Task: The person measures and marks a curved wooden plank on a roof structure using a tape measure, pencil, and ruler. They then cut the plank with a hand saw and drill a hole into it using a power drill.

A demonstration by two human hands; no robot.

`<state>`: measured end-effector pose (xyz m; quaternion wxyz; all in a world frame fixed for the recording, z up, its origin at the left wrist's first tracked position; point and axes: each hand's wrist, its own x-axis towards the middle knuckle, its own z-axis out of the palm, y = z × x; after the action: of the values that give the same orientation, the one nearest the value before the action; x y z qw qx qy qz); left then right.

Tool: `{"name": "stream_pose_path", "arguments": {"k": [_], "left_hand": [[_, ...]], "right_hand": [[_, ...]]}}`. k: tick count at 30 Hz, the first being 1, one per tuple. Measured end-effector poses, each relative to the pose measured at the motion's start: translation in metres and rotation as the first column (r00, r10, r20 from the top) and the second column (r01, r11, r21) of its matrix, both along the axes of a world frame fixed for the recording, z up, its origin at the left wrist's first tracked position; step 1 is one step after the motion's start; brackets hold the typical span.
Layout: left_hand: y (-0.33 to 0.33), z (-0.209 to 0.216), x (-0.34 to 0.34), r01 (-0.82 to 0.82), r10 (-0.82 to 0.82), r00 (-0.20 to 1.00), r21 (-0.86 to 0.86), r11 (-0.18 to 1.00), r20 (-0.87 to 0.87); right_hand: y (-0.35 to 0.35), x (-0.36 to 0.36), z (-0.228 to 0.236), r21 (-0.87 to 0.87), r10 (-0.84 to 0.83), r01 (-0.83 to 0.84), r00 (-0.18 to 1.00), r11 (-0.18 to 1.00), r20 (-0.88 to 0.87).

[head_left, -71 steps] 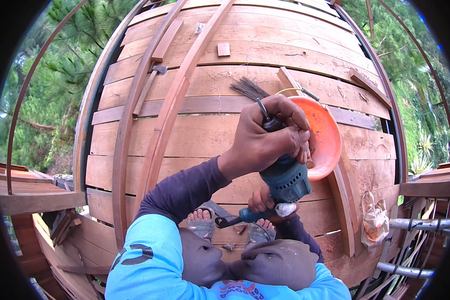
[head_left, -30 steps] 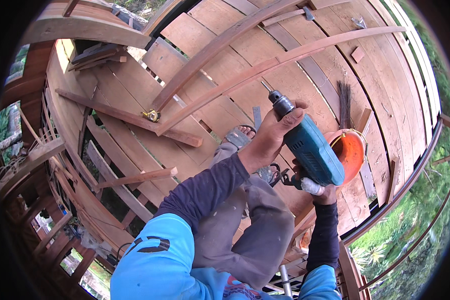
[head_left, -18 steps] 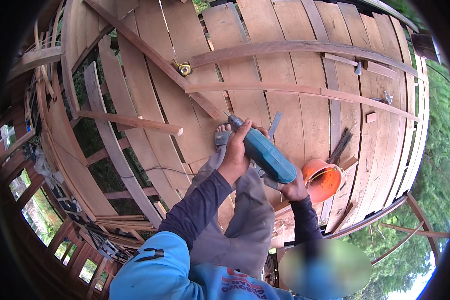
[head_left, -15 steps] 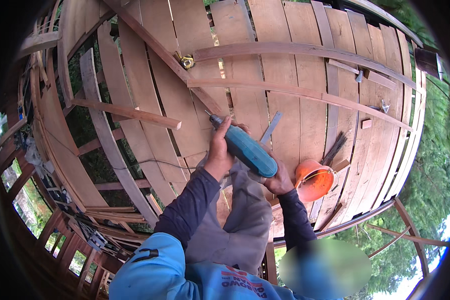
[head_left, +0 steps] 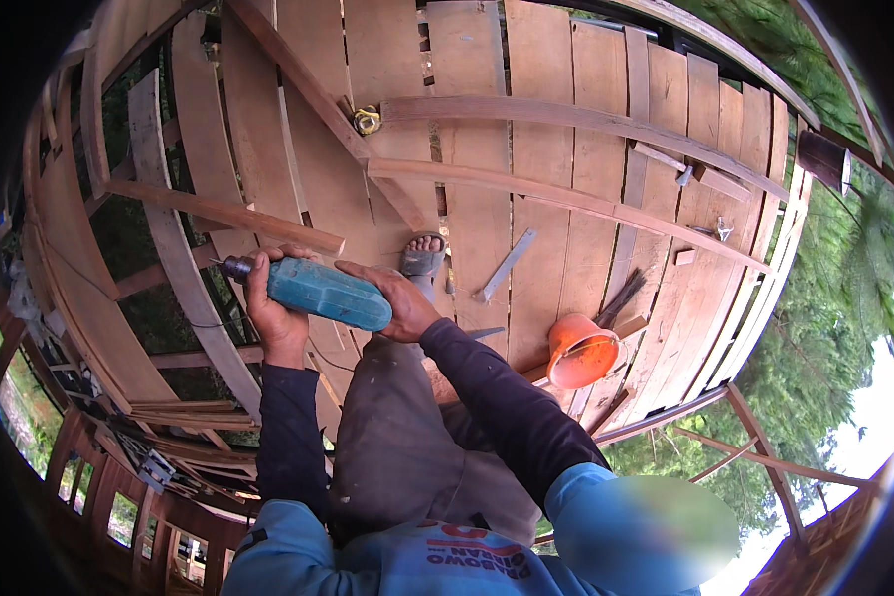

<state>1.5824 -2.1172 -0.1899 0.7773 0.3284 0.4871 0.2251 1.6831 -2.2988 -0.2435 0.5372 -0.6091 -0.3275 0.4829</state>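
A teal power drill (head_left: 330, 292) lies across in front of me, its dark chuck and thin bit to the left. My left hand (head_left: 280, 323) is wrapped round the front end, just behind the chuck. At the rear of the body, my right hand (head_left: 403, 306) is closed over the casing. Any handle or trigger underneath is hidden. A dark cord (head_left: 318, 356) runs near my left wrist. Just beyond the drill lies a reddish wooden batten (head_left: 258, 225), and to its right my sandalled foot (head_left: 423, 255) rests on the boards.
Gaps open between the floorboards (head_left: 477, 79), widest at left. An orange bucket (head_left: 563, 343) sits right, beside a dark bristly bundle (head_left: 624, 296). A metal ruler (head_left: 509, 264), a tape measure (head_left: 367, 120), long battens (head_left: 566, 193) and a hammer (head_left: 684, 176) lie farther out.
Both hands have carried the drill to the left and turned it, so its bit points left instead of up and away. My sandalled foot has come into view.
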Motion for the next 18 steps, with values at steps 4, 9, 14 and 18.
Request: {"name": "stream_pose_path", "arguments": {"k": [4, 9, 14, 18], "left_hand": [[-0.011, -0.015, -0.001, -0.155, 0.146, 0.987, -0.169, 0.973, -0.061], [-0.038, -0.037, 0.015, -0.156, 0.148, 0.988, -0.409, 0.899, -0.05], [-0.072, -0.084, 0.052, -0.162, 0.184, 0.983, -0.52, 0.838, -0.011], [-0.086, -0.134, 0.09, -0.182, 0.204, 0.978, -0.623, 0.761, -0.037]], "right_hand": [[-0.008, 0.012, 0.017, -0.224, 0.156, -0.174, 0.983, 0.959, -0.096], [-0.041, 0.015, 0.026, -0.28, 0.038, -0.079, 0.988, 0.957, -0.148], [-0.067, 0.042, 0.02, -0.34, -0.178, 0.059, 0.926, 0.939, -0.332], [-0.067, 0.08, -0.007, -0.464, -0.141, 0.02, 0.963, 0.886, -0.228]]}}
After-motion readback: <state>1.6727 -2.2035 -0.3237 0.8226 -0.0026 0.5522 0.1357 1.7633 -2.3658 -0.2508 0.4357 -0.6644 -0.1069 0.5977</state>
